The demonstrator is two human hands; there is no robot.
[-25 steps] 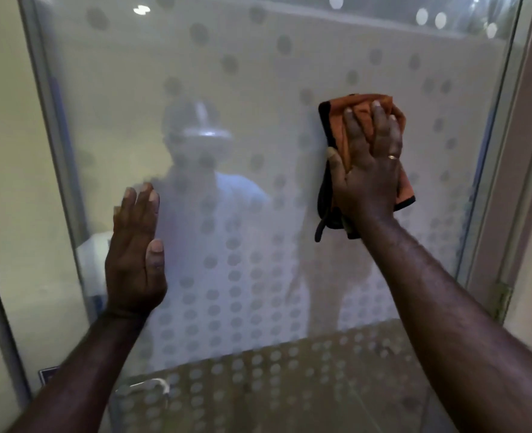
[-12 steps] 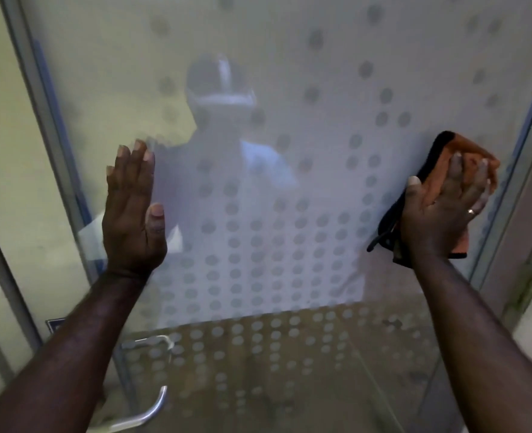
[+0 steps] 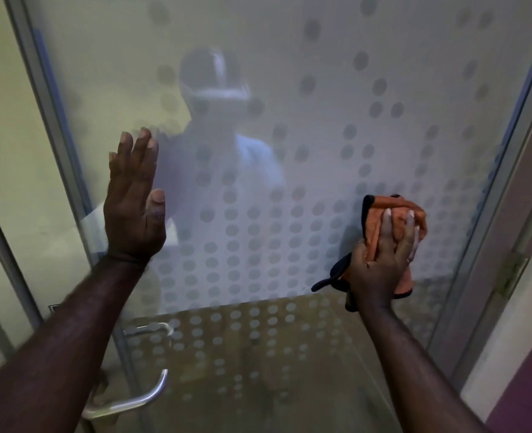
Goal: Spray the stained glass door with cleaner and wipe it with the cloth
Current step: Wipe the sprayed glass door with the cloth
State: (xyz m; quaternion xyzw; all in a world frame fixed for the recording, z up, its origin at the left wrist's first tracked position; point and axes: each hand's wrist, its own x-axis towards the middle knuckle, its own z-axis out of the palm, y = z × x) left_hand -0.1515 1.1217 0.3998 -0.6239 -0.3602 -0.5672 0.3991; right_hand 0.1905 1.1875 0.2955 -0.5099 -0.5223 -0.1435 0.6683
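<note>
A frosted glass door (image 3: 305,126) patterned with grey dots fills the view. My right hand (image 3: 383,257) presses an orange cloth with a black edge (image 3: 396,210) flat against the glass at the lower right. My left hand (image 3: 133,207) lies open on the glass near the door's left edge, fingers up. No spray bottle is in view. A person's blurred reflection shows in the pane.
A curved metal door handle (image 3: 133,401) juts out at the lower left, below my left forearm. The metal door frame (image 3: 49,126) runs down the left side. A hinge (image 3: 511,273) sits on the right jamb, beside a purple wall (image 3: 527,385).
My right hand has swept the cloth from the upper middle of the pane out toward the right edge, then down and back left. My left hand has stayed flat on the glass.
</note>
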